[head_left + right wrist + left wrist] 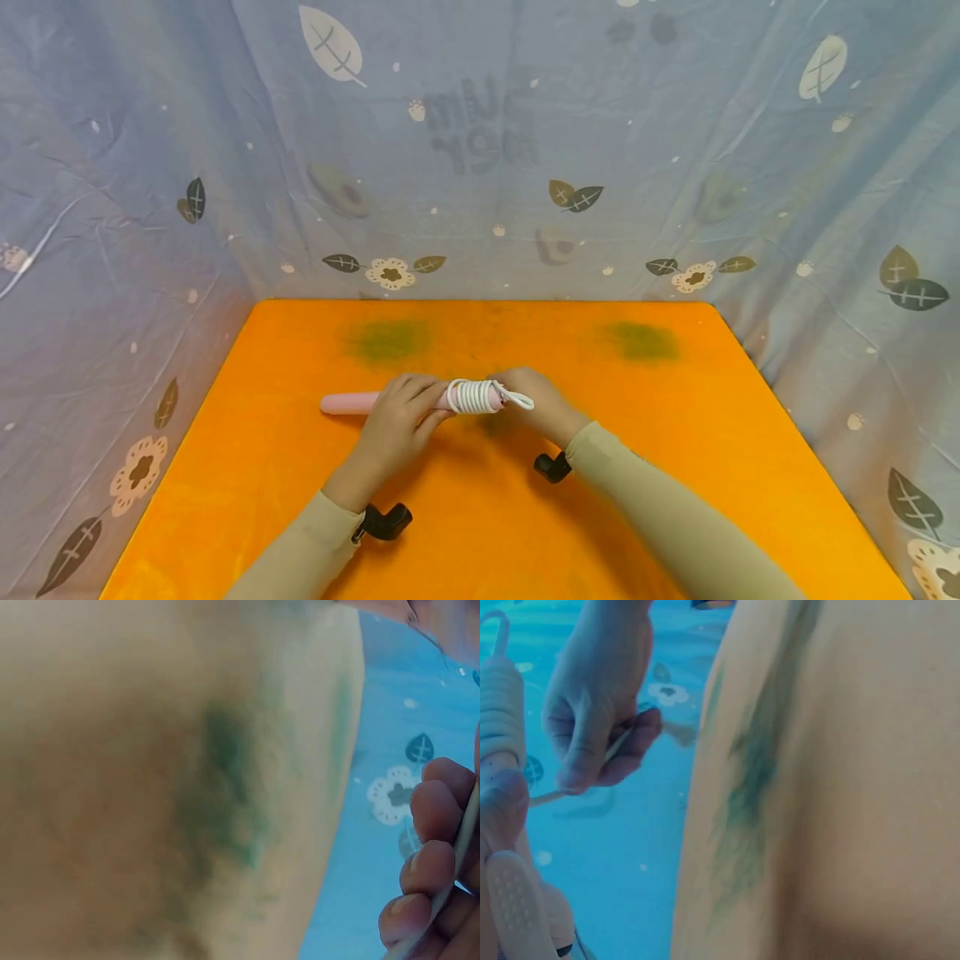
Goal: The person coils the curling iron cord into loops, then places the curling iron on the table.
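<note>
In the head view, a slim pink curling iron (pixel 348 404) lies crosswise between the hands above the orange surface. My left hand (pixel 400 414) grips it round the middle. A white cord (pixel 472 397) is wound in several close turns round its right part, with a small loop sticking out past that end. My right hand (pixel 536 402) is just behind the right end, partly hidden by the loop. The left wrist view shows the right hand (pixel 604 712) holding a stretch of cord (pixel 547 797) apart from the wound turns. Curled fingers (pixel 431 866) grip this cord in the right wrist view.
An orange-covered table (pixel 675 442) with two greenish patches lies under the hands. Pale blue-grey curtains (pixel 487 150) with leaf and flower prints stand at its back and both sides. Black wrist mounts (pixel 386 522) stick out below the wrists.
</note>
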The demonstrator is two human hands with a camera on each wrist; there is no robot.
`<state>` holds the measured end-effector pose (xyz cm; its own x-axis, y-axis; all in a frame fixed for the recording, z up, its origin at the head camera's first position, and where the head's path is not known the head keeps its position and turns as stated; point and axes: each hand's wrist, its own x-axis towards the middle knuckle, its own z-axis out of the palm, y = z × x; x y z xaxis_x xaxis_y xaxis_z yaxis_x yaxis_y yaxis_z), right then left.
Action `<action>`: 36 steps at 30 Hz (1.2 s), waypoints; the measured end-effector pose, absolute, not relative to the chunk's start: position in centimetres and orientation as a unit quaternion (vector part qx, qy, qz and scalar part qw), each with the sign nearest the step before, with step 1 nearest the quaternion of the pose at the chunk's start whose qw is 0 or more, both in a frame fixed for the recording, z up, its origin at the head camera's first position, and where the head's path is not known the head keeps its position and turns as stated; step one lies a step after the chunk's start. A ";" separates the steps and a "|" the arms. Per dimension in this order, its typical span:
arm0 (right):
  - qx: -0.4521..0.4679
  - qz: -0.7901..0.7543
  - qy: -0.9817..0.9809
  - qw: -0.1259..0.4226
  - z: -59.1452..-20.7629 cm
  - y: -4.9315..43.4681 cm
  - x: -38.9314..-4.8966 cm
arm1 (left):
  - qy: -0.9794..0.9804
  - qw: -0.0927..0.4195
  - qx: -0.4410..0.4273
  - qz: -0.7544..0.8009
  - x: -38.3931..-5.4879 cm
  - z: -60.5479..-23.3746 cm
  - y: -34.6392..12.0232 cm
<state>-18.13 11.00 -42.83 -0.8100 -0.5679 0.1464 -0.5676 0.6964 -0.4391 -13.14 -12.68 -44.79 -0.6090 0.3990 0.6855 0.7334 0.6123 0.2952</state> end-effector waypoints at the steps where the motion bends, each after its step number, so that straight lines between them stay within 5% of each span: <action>1: -0.306 -0.240 0.921 0.003 -43.1 11.0 -18.0 | -0.851 0.291 -0.330 -0.287 -13.2 -44.8 -12.7; 13: -0.304 -0.222 0.925 -0.052 -42.4 12.1 -17.8 | -0.856 0.298 -0.334 -0.258 -13.4 -45.0 -12.2; 23: -0.418 -0.162 0.888 -0.100 -44.3 10.3 -15.0 | -0.878 0.290 -0.286 -0.251 -13.5 -44.7 -11.6; 36: -0.389 -0.060 0.904 -0.170 -41.9 7.9 -12.0 | -0.887 0.290 -0.237 -0.271 -14.4 -45.4 -10.7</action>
<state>-11.99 7.89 -41.86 -0.6402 -0.6819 0.3537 -0.7229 0.6905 0.0228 -14.39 -10.72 -45.43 -0.7198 0.2630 0.6424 0.5774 0.7405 0.3439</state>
